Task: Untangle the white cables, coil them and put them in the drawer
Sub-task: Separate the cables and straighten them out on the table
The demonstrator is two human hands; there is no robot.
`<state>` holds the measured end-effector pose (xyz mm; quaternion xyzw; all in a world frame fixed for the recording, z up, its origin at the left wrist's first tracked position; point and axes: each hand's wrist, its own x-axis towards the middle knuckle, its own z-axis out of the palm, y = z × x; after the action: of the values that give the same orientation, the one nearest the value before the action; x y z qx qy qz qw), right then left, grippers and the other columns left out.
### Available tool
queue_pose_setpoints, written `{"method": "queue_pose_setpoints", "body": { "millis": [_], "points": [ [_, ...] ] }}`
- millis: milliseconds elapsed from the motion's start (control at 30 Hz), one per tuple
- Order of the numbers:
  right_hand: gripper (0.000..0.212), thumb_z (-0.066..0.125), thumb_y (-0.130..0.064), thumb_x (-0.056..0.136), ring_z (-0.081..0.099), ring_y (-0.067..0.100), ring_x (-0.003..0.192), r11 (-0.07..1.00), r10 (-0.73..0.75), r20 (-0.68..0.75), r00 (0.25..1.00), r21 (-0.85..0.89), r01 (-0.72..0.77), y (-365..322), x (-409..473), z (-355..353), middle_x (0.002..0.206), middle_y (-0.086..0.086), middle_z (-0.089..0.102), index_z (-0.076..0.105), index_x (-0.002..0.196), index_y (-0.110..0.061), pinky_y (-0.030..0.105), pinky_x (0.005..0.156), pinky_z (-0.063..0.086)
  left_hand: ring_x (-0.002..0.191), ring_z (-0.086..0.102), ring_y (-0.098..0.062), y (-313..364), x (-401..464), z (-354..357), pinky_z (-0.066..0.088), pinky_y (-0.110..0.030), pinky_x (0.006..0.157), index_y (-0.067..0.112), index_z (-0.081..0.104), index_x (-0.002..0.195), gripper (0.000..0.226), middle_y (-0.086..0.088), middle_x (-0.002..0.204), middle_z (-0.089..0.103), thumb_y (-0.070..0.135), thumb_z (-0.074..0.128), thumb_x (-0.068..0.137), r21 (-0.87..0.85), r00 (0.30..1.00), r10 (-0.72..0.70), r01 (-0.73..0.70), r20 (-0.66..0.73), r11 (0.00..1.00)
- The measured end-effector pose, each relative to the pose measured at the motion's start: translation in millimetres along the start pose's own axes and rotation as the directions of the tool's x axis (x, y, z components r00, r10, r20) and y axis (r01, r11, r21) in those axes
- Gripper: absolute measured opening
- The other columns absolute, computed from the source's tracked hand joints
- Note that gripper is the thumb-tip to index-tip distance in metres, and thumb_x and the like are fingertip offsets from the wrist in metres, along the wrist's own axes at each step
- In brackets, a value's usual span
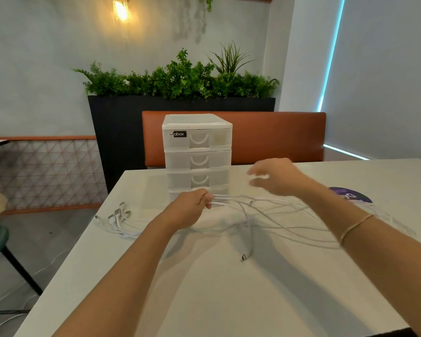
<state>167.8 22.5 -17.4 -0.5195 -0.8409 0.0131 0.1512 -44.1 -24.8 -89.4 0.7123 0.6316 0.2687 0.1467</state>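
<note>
The left hand point(191, 206) gripped several white cables point(265, 210) on the table point(204, 288); the right hand point(275, 177) hovered, fingers spread, before the drawers point(197, 154).

A white table point(229, 300) fronts an orange bench point(277, 135), a black planter point(117, 122) and a lit wall lamp point(120, 9).

right hand point(275, 177): motion-blurred | purple disc point(351, 194): partly behind forearm | drawer unit point(197, 154) base: behind left hand point(192, 205)
</note>
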Motion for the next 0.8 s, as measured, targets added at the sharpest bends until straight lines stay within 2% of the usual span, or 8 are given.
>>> {"method": "queue_pose_setpoints", "body": {
  "millis": [100, 200, 300, 367, 467, 633, 733, 800],
  "points": [
    [0.028, 0.06, -0.03, 0.089, 0.057, 0.01, 0.103, 0.978, -0.186, 0.113, 0.976, 0.119, 0.172, -43.5, 3.3, 18.2, 0.113, -0.006, 0.065, 0.066, 0.115, -0.02, 0.019, 0.085, 0.042, 0.089, 0.053, -0.019, 1.5, -2.5, -0.2, 0.042, -0.032, 0.082, 0.028, 0.048, 0.073, 0.034, 0.0, 0.093, 0.057, 0.033, 0.029, 0.101, -0.001, 1.0, 0.016, -0.016, 0.008, 1.0],
    [0.013, 0.065, -0.024, 0.087, 0.053, -0.001, 0.068, 0.942, -0.196, 0.222, 0.955, 0.313, 0.12, -54.2, 8.0, 26.8, 0.078, -0.009, 0.062, 0.073, 0.095, -0.019, 0.007, 0.053, 0.036, 0.091, 0.054, -0.017, -2.0, -3.7, -2.5, 0.042, -0.03, 0.083, 0.025, 0.053, 0.083, 0.03, 0.004, 0.094, 0.057, 0.034, 0.031, 0.101, -0.024, 0.999, 0.025, -0.025, 0.021, 0.999],
    [0.017, 0.067, -0.018, 0.086, 0.045, -0.001, 0.044, 0.916, -0.182, 0.268, 0.946, 0.396, 0.064, -51.7, 10.8, 29.1, 0.066, -0.004, 0.056, 0.069, 0.072, -0.028, 0.01, 0.044, 0.032, 0.089, 0.053, -0.015, -4.2, -2.9, -5.2, 0.042, -0.029, 0.082, 0.025, 0.053, 0.084, 0.029, 0.005, 0.093, 0.057, 0.035, 0.031, 0.101, -0.03, 0.999, 0.027, -0.026, 0.027, 0.999],
    [0.029, 0.069, -0.02, 0.083, 0.045, 0.001, 0.047, 0.915, -0.154, 0.244, 0.957, 0.4, 0.046, -49.0, 11.9, 29.4, 0.067, -0.004, 0.061, 0.066, 0.061, -0.038, 0.015, 0.048, 0.035, 0.089, 0.053, -0.016, -2.7, -2.3, -5.9, 0.043, -0.031, 0.083, 0.024, 0.053, 0.085, 0.03, 0.003, 0.095, 0.058, 0.035, 0.031, 0.101, -0.008, 0.999, 0.037, -0.037, 0.031, 0.999],
    [0.017, 0.073, -0.018, 0.076, 0.05, 0.01, 0.06, 0.907, -0.125, 0.244, 0.962, 0.421, 0.011, -46.2, 14.2, 28.6, 0.064, -0.005, 0.064, 0.072, 0.063, -0.029, 0.026, 0.059, 0.041, 0.087, 0.053, -0.016, 2.1, -3.9, -5.4, 0.044, -0.033, 0.083, 0.023, 0.054, 0.085, 0.031, 0.001, 0.096, 0.059, 0.036, 0.031, 0.101, 0.032, 0.998, 0.054, -0.055, 0.042, 0.998],
    [0.011, 0.066, 0.0, 0.07, 0.052, 0.004, 0.043, 0.912, -0.106, 0.312, 0.944, 0.409, -0.033, -47.2, 12.3, 25.2, 0.054, 0.001, 0.062, 0.067, 0.069, -0.011, 0.013, 0.045, 0.04, 0.091, 0.057, -0.021, 5.3, -5.8, -2.7, 0.047, -0.038, 0.085, 0.023, 0.056, 0.086, 0.032, 0.0, 0.097, 0.062, 0.04, 0.033, 0.1, 0.05, 0.996, 0.061, -0.064, 0.059, 0.997],
    [0.009, 0.066, 0.003, 0.071, 0.06, 0.01, 0.05, 0.916, -0.106, 0.358, 0.928, 0.399, -0.049, -42.3, 16.3, 23.4, 0.064, 0.01, 0.066, 0.067, 0.075, -0.005, 0.019, 0.056, 0.051, 0.089, 0.056, -0.022, 8.4, -4.7, -1.8, 0.048, -0.04, 0.084, 0.023, 0.057, 0.087, 0.032, -0.001, 0.094, 0.062, 0.038, 0.033, 0.1, 0.045, 0.995, 0.087, -0.089, 0.046, 0.995],
    [0.009, 0.066, 0.0, 0.074, 0.063, 0.01, 0.055, 0.945, -0.088, 0.38, 0.921, 0.323, -0.043, -29.2, 17.9, 20.4, 0.065, 0.006, 0.068, 0.068, 0.072, -0.008, 0.022, 0.062, 0.053, 0.086, 0.054, -0.02, 6.1, -5.9, -3.7, 0.046, -0.036, 0.083, 0.023, 0.055, 0.085, 0.031, 0.001, 0.091, 0.059, 0.036, 0.032, 0.101, 0.043, 0.995, 0.093, -0.095, 0.038, 0.995]
  ]
}}
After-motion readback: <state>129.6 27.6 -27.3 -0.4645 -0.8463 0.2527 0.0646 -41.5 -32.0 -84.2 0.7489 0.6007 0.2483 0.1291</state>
